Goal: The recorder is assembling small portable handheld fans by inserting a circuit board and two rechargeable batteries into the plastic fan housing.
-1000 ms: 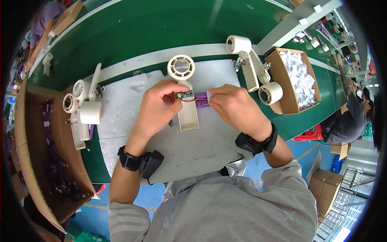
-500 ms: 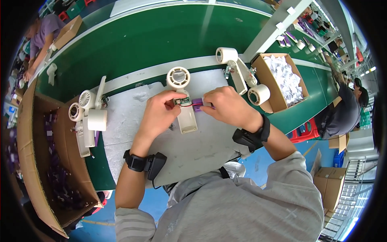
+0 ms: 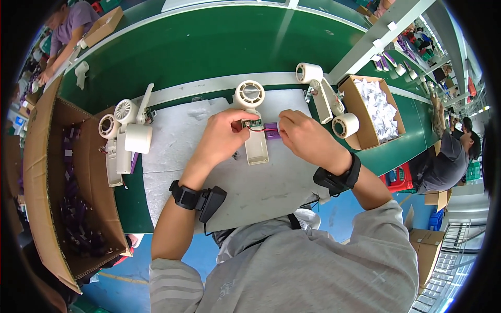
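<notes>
On the pale padded sheet in front of me lies a white handheld fan (image 3: 250,94), its round head at the far end and its open handle shell (image 3: 257,151) toward me. A small green circuit board (image 3: 254,124) sits at the top of the handle. My left hand (image 3: 225,134) is closed, thumb and fingers pinching the board's left side. A purple battery (image 3: 272,131) lies just right of the handle, red wire running between it and the board. Closed at the battery's right end is my right hand (image 3: 309,138); its fingertips are partly hidden.
Several white fan parts (image 3: 138,139) stand at left, beside a deep cardboard box (image 3: 42,193) with purple pieces inside. More fan bodies (image 3: 345,125) lie at right, next to a carton (image 3: 360,136) of white paper pieces. A post (image 3: 376,44) rises behind. Co-workers sit at both sides.
The whole scene has shifted rightward and slightly down in the picture. My right hand is a little closer to the handle, and more of the battery's face shows. My left hand keeps its pinch.
</notes>
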The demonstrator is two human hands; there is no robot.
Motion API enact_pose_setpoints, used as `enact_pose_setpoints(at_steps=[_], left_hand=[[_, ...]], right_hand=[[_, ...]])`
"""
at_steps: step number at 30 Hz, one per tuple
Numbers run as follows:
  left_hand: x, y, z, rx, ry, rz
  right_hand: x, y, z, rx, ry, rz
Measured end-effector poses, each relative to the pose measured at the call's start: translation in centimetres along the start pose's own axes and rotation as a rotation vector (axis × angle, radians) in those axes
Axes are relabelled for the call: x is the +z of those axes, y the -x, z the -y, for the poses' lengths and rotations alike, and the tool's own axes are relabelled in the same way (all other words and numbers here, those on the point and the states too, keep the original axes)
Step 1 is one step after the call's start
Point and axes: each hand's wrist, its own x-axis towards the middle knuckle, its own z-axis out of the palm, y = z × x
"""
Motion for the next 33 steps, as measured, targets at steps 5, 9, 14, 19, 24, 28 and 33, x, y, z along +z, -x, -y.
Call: enact_pose_setpoints(at_steps=[5, 9, 14, 19, 24, 28, 33], left_hand=[[-0.2, -0.2, -0.1, -0.018, -0.016, 0.023], [-0.1, -0.2, 0.3, -0.023, 0.000, 0.010], [-0.1, 0.1, -0.2, 0.017, 0.018, 0.013], [-0.2, 0.1, -0.3, -0.016, 0.010, 0.035], [-0.3, 0.1, -0.4, -0.050, 0.021, 0.048], [-0.4, 0.1, -0.3, -0.042, 0.034, 0.057], [-0.6, 0.0, -0.4, -0.038, 0.039, 0.077]], right_hand=[[0.8, 0.1, 0.0, 0.012, 0.142, 0.076], [0.5, 0.3, -1.0, 0.009, 0.069, 0.050], [-3.5, 1.3, -2.8, 0.090, -0.081, -0.101], [-3.2, 1.1, -1.0, 0.225, -0.325, -0.066], [-0.1, -0.2, 0.0, 0.101, -0.207, -0.035], [0.4, 0.0, 0.3, 0.106, -0.133, -0.007], [0.8, 0.1, -0.4, 0.129, -0.206, -0.013]])
